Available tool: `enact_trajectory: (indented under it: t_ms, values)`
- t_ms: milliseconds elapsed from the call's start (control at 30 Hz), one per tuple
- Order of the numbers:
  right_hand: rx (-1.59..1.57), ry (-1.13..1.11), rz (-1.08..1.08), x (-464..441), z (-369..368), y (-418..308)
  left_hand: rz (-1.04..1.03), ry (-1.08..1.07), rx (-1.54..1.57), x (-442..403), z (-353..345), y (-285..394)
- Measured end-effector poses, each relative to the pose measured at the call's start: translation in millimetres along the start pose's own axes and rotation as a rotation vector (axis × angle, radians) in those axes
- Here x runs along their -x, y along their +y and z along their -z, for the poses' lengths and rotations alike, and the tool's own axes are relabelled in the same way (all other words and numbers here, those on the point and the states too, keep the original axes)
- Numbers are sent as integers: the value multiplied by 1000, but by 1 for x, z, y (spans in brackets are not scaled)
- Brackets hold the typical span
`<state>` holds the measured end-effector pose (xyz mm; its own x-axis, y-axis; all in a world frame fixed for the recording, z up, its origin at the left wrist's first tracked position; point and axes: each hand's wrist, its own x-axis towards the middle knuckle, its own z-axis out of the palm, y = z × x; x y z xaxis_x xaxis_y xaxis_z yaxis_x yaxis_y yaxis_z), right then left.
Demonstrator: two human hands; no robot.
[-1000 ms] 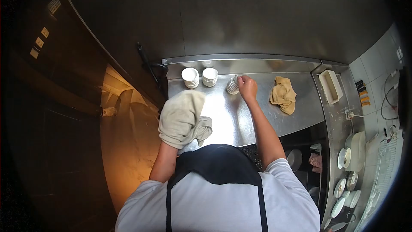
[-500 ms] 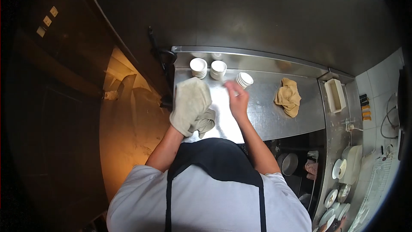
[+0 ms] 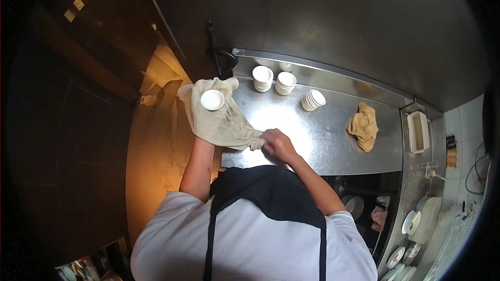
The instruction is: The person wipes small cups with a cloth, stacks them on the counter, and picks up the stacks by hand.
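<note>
A pale cloth [image 3: 219, 119] covers my left hand, so its fingers are hidden; only the bare forearm [image 3: 199, 164] shows below. On the cloth, over that hand, rests a small white bowl [image 3: 212, 100], supported through the fabric. My right hand [image 3: 278, 145] is closed around the bunched right end of the same cloth, stretching it sideways above the steel counter [image 3: 333, 151]. Behind the hands stand three stacks of small white bowls: a left stack [image 3: 262, 78], a middle stack [image 3: 285, 83] and a slightly leaning right stack [image 3: 313, 100].
A crumpled tan cloth [image 3: 363, 127] lies on the counter's right part. Beyond it is a white rectangular container [image 3: 417, 131] on the side ledge. Plates [image 3: 410, 222] sit lower right. A dark wall [image 3: 354, 31] rises behind the counter, and a black-handled item [image 3: 212, 41] is at its left corner.
A white bowl now shows on the cloth over my left hand. My right hand has moved down from near the right stack and grasped the cloth's end. The view has shifted slightly.
</note>
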<state>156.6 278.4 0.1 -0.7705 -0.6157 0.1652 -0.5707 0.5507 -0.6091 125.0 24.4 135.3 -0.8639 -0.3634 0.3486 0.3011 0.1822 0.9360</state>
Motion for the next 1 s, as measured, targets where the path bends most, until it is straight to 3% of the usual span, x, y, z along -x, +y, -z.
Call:
enact_trajectory:
  t_ms: [33, 100, 167, 200, 233, 300, 333, 433, 467, 500, 533, 567, 600, 633, 700, 767, 833, 867, 900, 933, 1000]
  values:
    - [-93, 119, -42, -7, 8, -10, -39, 5, 7, 0, 1, -14]
    - [-274, 353, -136, -23, 30, -47, 172, 7, 400, 1, 2, -26]
    - [-172, 513, 136, -44, 62, -88, 482, -39, 725, 10, -13, 9]
    - [-117, 485, 259, -54, 72, -102, 636, -75, 888, 13, -20, 17]
    - [-1, 434, 373, -65, 78, -109, 633, -107, 1067, 22, -29, -27]
    - [194, 483, 420, -76, 71, -104, 227, -323, 851, 36, -48, -33]
    - [176, 480, 347, -74, 67, -106, 469, -239, 1067, 50, -44, -37]
    - [4, 427, 113, -73, 63, -107, 318, -278, 678, 77, -41, -73]
    - [-129, 386, 5, -72, 60, -103, 374, -269, 664, 82, -43, -85]
    - [-260, 345, -99, -73, 59, -97, 429, -259, 651, 88, -45, -96]
    - [-628, 179, -251, -73, 62, -86, 471, -271, 719, 90, -46, -108]
    - [-670, 193, -245, -69, 65, -84, 512, -287, 783, 88, -46, -113]
    - [-713, 204, -238, -65, 67, -83, 570, -425, 1110, 76, -44, -90]
    - [-753, 205, -228, -61, 68, -83, 445, -451, 946, 70, -49, -70]
    - [-149, 394, 114, -61, 76, -89, 187, -444, 600, 64, -68, -42]
    - [117, 514, 139, -62, 69, -87, 497, -244, 944, 71, -87, -64]
    - [166, 530, 101, -62, 68, -83, -240, -236, -227, 55, -77, -58]
    - [176, 530, 62, -64, 69, -87, -90, -182, 20, 57, -90, -72]
    - [212, 502, 4, -65, 72, -90, 428, 62, 750, 55, -102, -45]
    - [210, 465, -58, -65, 76, -95, 228, 35, 444, 55, -99, -67]
    - [179, 312, -219, -60, 89, -101, 231, 88, 382, 50, -95, -94]
